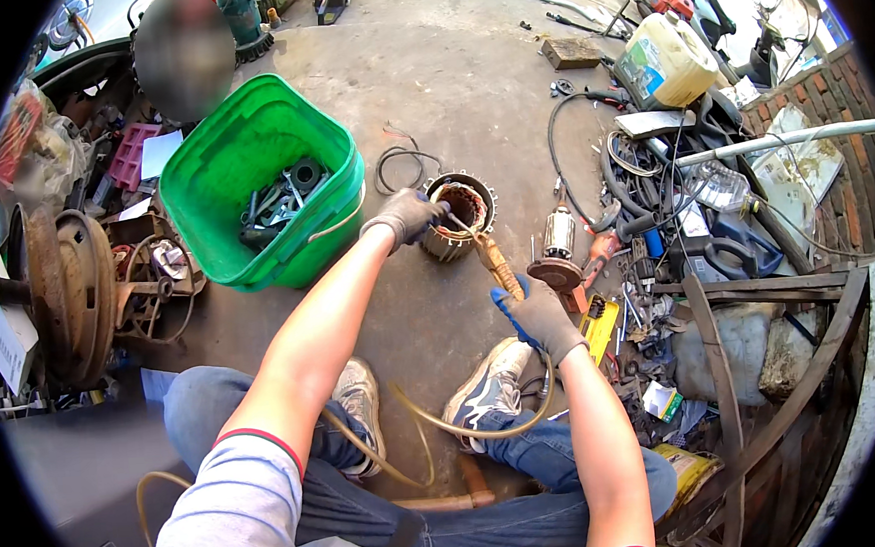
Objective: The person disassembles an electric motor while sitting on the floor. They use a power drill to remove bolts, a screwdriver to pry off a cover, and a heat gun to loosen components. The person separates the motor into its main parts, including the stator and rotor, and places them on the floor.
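Observation:
A round motor stator (461, 215) with copper windings stands on the concrete floor in front of me. My left hand (406, 216), in a grey glove, grips its near left rim. My right hand (540, 315), in a grey and blue glove, is closed around a worn air blow gun (494, 261). Its thin nozzle points into the stator's bore. A yellowish hose (477, 430) runs from the gun down past my shoes.
A green plastic bucket (213, 167) holding metal parts stands left of the stator. A motor rotor (557, 234), cables, pliers and loose tools lie to the right. A rusty wheel (70, 296) and scrap sit far left. A yellowish jug (667, 59) stands at the back right.

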Motion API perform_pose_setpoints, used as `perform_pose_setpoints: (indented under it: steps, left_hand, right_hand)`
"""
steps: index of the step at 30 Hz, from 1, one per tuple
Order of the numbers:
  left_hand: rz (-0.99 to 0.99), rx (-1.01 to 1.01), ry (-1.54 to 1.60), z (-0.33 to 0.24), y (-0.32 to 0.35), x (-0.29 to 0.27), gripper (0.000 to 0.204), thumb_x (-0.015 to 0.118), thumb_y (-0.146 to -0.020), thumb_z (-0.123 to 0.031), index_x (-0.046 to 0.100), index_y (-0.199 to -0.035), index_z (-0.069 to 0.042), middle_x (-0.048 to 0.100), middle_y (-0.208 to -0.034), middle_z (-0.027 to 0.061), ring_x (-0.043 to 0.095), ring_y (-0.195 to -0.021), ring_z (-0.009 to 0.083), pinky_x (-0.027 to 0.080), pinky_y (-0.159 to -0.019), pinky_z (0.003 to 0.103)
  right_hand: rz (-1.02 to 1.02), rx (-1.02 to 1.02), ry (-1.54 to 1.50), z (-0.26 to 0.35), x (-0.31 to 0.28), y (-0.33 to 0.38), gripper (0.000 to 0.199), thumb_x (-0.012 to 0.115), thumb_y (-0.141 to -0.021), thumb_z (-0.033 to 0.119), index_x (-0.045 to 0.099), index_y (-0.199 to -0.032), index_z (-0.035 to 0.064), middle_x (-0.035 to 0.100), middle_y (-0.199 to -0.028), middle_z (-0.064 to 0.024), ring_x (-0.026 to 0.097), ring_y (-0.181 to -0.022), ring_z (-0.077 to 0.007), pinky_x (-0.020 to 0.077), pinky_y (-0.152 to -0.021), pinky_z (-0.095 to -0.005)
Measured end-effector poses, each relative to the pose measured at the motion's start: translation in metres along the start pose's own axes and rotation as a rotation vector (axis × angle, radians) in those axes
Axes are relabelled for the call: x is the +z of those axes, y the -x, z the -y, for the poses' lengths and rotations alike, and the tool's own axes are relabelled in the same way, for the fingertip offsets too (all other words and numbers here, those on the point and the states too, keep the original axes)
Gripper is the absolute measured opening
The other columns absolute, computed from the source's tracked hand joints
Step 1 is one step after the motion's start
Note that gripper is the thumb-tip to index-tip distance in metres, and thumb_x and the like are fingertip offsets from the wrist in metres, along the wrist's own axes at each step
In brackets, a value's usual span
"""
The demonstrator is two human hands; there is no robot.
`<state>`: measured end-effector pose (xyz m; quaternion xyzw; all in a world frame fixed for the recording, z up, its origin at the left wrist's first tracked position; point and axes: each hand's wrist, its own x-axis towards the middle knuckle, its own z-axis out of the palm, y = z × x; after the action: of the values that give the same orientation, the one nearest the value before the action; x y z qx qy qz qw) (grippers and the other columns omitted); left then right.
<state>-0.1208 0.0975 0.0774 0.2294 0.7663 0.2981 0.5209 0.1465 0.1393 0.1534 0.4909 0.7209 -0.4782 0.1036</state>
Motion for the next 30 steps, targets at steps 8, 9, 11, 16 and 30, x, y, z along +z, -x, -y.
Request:
perform_pose_setpoints:
  steps: [8, 9, 11, 16, 30]
  left_hand:
    - [-0.247, 0.178, -0.286, 0.021, -0.02, 0.018, 0.072, 0.072, -0.079, -0.019, 0.043, -0.144, -0.009, 0.053, -0.14, 0.0223, 0.05, -0.132, 0.036, 0.04, -0.11, 0.04]
    - [-0.231, 0.173, -0.234, 0.017, -0.017, 0.018, 0.072, 0.071, -0.08, -0.018, 0.042, -0.145, -0.011, 0.052, -0.141, 0.0219, 0.049, -0.132, 0.0359, 0.04, -0.11, 0.04]
    - [-0.214, 0.183, -0.237, 0.011, -0.01, 0.017, 0.072, 0.072, -0.08, -0.018, 0.041, -0.145, -0.012, 0.051, -0.142, 0.0212, 0.049, -0.132, 0.0357, 0.04, -0.109, 0.04]
    - [-0.197, 0.145, -0.242, 0.01, -0.006, 0.017, 0.078, 0.074, -0.082, -0.022, 0.036, -0.149, -0.016, 0.051, -0.143, 0.0197, 0.049, -0.133, 0.0358, 0.041, -0.109, 0.041]
    - [-0.211, 0.133, -0.132, 0.032, -0.028, 0.018, 0.078, 0.073, -0.083, -0.022, 0.035, -0.151, -0.018, 0.056, -0.138, 0.0186, 0.054, -0.127, 0.034, 0.044, -0.105, 0.041]
  right_hand:
    - [-0.101, 0.081, -0.009, 0.048, -0.007, -0.031, 0.038, 0.066, -0.092, 0.027, 0.061, -0.12, 0.002, 0.061, -0.063, -0.006, 0.059, -0.047, -0.016, 0.0467, -0.043, -0.0331]
    - [-0.016, 0.043, 0.029, 0.046, -0.007, -0.033, 0.036, 0.066, -0.092, 0.026, 0.062, -0.119, 0.0024, 0.06, -0.061, -0.0056, 0.058, -0.047, -0.0156, 0.0465, -0.042, -0.0334]
    - [-0.094, 0.03, -0.004, 0.042, -0.009, -0.041, 0.038, 0.067, -0.092, 0.029, 0.062, -0.119, 0.003, 0.058, -0.062, -0.0037, 0.055, -0.044, -0.0142, 0.0444, -0.04, -0.0316]
    - [-0.141, 0.064, 0.062, 0.05, -0.01, -0.039, 0.041, 0.068, -0.092, 0.032, 0.062, -0.121, 0.0039, 0.059, -0.065, -0.0043, 0.055, -0.044, -0.0148, 0.0441, -0.04, -0.0321]
    - [-0.057, 0.131, 0.512, 0.058, -0.045, -0.013, 0.046, 0.065, -0.089, 0.033, 0.062, -0.123, 0.0025, 0.071, -0.091, -0.0187, 0.071, -0.072, -0.0286, 0.0555, -0.064, -0.039]
